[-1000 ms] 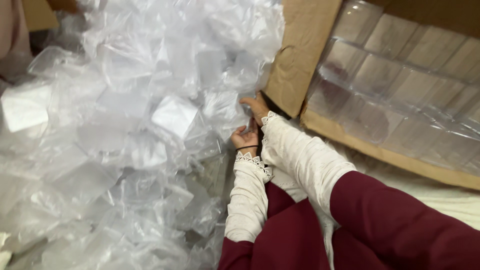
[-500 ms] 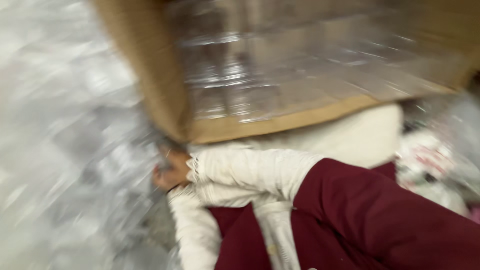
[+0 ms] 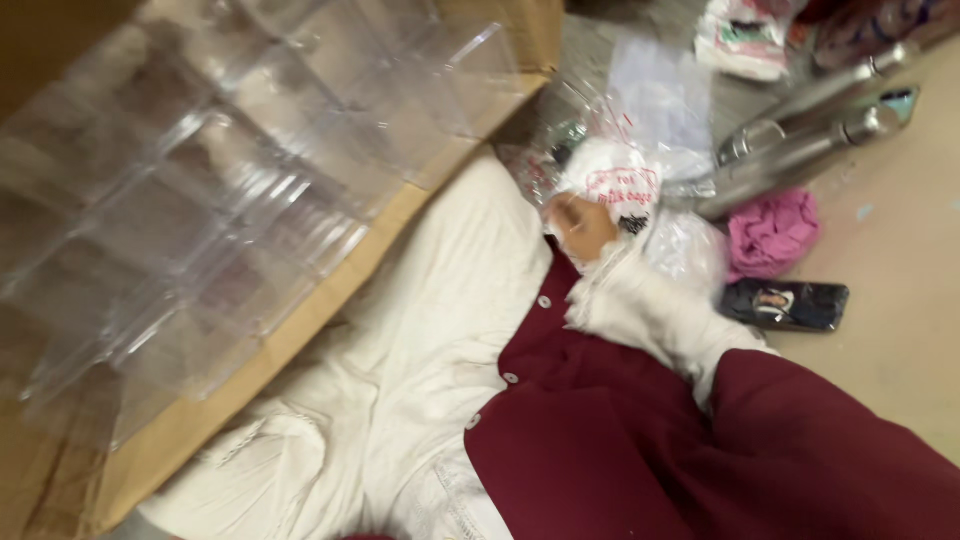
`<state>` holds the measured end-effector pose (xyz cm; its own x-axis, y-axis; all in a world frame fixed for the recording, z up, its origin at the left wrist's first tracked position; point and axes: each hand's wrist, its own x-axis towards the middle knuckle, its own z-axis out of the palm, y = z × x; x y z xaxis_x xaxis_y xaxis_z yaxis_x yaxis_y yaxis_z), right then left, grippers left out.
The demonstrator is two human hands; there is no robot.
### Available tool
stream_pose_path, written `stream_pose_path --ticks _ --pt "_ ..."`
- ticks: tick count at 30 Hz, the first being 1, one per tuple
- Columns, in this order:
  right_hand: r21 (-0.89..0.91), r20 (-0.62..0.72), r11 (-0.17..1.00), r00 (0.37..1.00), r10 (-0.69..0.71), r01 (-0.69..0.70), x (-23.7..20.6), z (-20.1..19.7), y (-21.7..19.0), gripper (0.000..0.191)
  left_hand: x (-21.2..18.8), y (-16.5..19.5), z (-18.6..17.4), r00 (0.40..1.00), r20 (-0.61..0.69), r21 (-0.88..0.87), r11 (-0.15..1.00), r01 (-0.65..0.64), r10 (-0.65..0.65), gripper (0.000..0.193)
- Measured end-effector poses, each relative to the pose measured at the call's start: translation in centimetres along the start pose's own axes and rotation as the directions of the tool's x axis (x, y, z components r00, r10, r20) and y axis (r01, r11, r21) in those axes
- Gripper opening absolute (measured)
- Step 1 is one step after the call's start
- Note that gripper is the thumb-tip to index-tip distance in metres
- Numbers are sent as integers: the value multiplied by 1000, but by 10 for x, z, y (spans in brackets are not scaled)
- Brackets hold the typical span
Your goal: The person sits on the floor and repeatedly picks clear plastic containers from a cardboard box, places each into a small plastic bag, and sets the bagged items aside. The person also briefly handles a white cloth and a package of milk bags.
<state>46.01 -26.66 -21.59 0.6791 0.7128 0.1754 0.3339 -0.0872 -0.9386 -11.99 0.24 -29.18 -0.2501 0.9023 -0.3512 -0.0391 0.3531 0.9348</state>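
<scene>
A: Maroon sleeve with a white lace cuff runs up to my right hand (image 3: 578, 226). The hand is blurred, fingers curled in loosely; I can't tell if the grip is pinched on anything.

B: What's it nearest to?

A: White plastic bag with red print (image 3: 615, 180), touching or just over its near edge, can't say which. Crumpled clear plastic wrap (image 3: 685, 245) lies just beside the wrist.

B: Left hand?

A: Out of view.

B: Around it?

A: Cardboard box (image 3: 300, 320) on the left, lying open toward me, packed with clear plastic containers (image 3: 230, 200) in rows. White trousers (image 3: 420, 360) fill the middle, maroon top with white buttons (image 3: 600, 440) over them. On the floor to the right: a pink cloth (image 3: 772, 232), a dark phone (image 3: 785, 304) just below it, and two metal bottles (image 3: 800, 150) lying slanted above. Another white bag (image 3: 745, 35) sits at the top edge.

B: Sharpness?

A: Motion blur all over.
</scene>
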Motion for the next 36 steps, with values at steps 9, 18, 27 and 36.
stream_pose_path --ticks 9,18,27,36 --pt "-801 -109 597 968 -224 48 -32 -78 94 38 -56 17 18 639 390 391 509 -766 663 62" --pt "-692 -257 705 966 -35 -159 30 -72 108 12 -141 51 85 641 528 416 489 -767 557 41" --pt "-569 -309 820 941 -138 -66 78 -76 96 12 -182 67 157 566 684 321 507 -800 461 27" --pt "-423 -363 899 930 -53 -114 50 -68 92 25 -187 69 172 566 752 336 542 -770 338 24"
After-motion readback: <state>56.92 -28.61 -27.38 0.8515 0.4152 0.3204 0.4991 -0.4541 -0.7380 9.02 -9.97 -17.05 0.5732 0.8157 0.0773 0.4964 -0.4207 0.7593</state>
